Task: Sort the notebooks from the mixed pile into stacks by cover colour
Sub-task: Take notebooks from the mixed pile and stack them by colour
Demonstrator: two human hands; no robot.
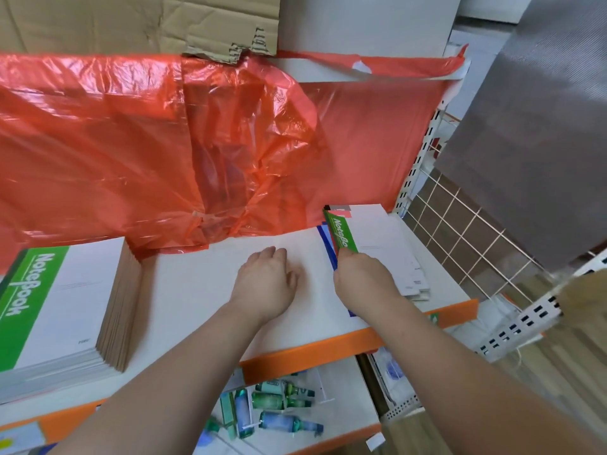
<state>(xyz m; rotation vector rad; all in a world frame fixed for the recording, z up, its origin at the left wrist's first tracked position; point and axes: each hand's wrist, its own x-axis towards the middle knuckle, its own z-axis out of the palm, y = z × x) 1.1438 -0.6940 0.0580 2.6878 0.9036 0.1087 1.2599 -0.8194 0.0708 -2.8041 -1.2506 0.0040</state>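
Note:
A tall stack of green-spined notebooks [62, 300] lies on the white shelf [203, 303] at the left. At the right a smaller mixed pile [387, 247] lies flat, with a blue cover edge [328, 244] showing under it. My right hand [364, 280] grips the left edge of the pile's top notebook, a green-spined one [343, 233], and tilts it up. My left hand [266, 284] rests flat on the bare shelf between the two piles, fingers loosely spread, holding nothing.
A crumpled red plastic sheet [184, 142] hangs behind the shelf and drapes onto its back. The shelf has an orange front lip [312, 351]. Small bottles [282, 408] lie on the lower shelf. A white wire grid panel [460, 238] stands at the right.

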